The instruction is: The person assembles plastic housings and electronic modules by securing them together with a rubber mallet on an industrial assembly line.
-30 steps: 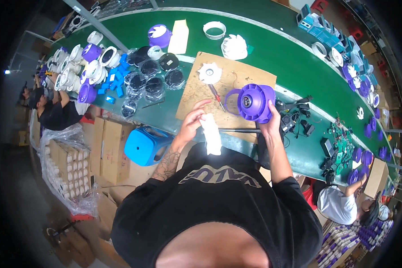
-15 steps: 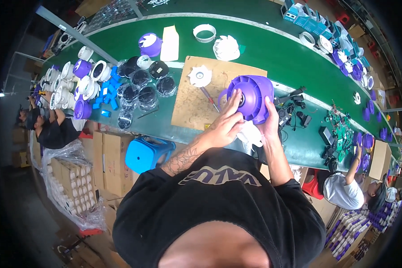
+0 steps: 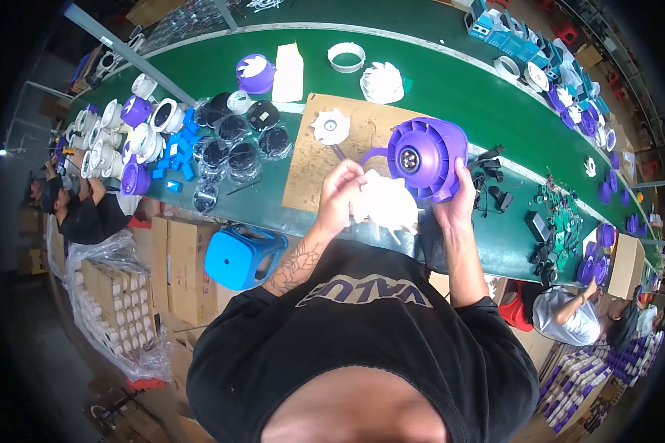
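Pinching a white fan wheel (image 3: 388,205) by its left edge with the left hand (image 3: 341,193), thumb and fingertips drawn close together. Gripping a purple housing (image 3: 440,166) at its right side with the right hand (image 3: 453,203), with the thumb over the rim and the fingers part-curled, mostly out of sight beneath.

Drawn back to the left with the left hand, after lying across the housing's middle half a second ago; now leaving that middle uncovered. Showing the wheel broad and full now, after a narrow, nearly edge-on view a second ago. Keeping the same hold throughout with the right hand.

Held in the air, over the near side of the green bench (image 3: 273,203), just beside the housing's lower left and overlapping it in view; cannot tell whether touching. Bright white, almost washed out by glare, with pointed blades around the edge. Purple and rounded in the housing's case, ribbed around the rim, with a dark round socket at the middle and a loop at the left.

Farther out, over a tan board (image 3: 303,177), with a second white wheel (image 3: 332,126) lying flat and a screwdriver (image 3: 338,151) just below, mostly covered by the left hand. To the left, beside wrapped black discs (image 3: 243,159).
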{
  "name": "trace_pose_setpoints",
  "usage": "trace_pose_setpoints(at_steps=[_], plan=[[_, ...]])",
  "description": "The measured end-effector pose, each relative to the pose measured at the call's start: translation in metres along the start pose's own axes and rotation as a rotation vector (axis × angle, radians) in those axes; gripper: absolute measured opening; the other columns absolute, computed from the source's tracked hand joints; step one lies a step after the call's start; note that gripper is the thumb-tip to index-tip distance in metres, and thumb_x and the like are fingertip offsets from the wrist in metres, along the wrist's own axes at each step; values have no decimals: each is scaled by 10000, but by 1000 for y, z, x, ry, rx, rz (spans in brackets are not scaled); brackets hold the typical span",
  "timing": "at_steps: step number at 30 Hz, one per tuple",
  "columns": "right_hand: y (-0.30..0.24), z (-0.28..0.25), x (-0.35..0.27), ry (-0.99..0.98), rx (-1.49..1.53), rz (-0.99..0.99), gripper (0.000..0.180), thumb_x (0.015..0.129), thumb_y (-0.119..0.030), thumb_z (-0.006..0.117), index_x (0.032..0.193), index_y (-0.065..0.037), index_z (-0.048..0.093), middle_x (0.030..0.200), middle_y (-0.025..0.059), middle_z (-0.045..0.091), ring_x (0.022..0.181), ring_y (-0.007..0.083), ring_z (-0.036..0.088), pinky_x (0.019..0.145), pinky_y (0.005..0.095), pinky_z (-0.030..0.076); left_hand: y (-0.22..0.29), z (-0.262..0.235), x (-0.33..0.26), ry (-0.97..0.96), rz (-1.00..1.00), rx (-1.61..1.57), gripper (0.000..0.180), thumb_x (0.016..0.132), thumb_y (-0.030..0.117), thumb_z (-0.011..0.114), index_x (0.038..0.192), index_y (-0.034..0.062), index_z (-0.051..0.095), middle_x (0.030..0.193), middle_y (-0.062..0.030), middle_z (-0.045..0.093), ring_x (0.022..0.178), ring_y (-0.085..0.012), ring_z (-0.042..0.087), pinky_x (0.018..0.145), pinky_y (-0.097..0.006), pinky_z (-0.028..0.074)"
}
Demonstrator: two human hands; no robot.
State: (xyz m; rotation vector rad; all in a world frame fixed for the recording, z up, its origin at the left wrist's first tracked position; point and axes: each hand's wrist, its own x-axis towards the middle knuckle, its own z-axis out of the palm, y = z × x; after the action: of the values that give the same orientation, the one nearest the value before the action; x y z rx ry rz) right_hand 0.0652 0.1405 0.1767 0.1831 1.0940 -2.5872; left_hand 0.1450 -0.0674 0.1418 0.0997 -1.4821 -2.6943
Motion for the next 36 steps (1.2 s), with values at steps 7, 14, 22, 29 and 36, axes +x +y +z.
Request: trace_pose_setpoints(at_steps=[7,14,22,29,36], plan=[[-1,-8,-1,27,1,-43,460,915,-304,563,1262,-9,498,1214,117,596,1115,239,578,1005,405,422,-73,-59,35,114,-91,602,153,861,67,519,988,21,591,787,-43,596,684,-114,549,609,-260,440],[3,-16,-4,74,39,-25,458,910,-297,579,1256,-6,507,1215,107,600,1115,236,579,1003,395,423,-122,-75,43,133,-106,1207,185,871,113,561,992,-2,640,939,-188,653,874,-336,648,788,-416,493],[5,-23,-11,42,-128,-106,451,896,-294,602,1198,34,531,1140,131,618,1018,219,616,925,361,472,-11,50,25,7,311,722,126,819,38,679,931,-16,659,870,-84,649,771,-149,639,688,-268,502],[8,-27,-12,55,-242,-164,329,880,-254,630,1056,23,602,950,73,652,824,142,638,766,273,508,-10,50,30,-107,394,855,98,788,15,688,867,-30,650,832,-88,642,749,-164,644,680,-287,516],[6,-29,-15,96,-286,-105,316,881,-256,632,1042,14,609,938,62,655,808,129,636,748,258,505,-19,43,34,-195,346,833,118,767,27,699,851,-25,634,799,-97,624,719,-177,643,672,-292,526]])
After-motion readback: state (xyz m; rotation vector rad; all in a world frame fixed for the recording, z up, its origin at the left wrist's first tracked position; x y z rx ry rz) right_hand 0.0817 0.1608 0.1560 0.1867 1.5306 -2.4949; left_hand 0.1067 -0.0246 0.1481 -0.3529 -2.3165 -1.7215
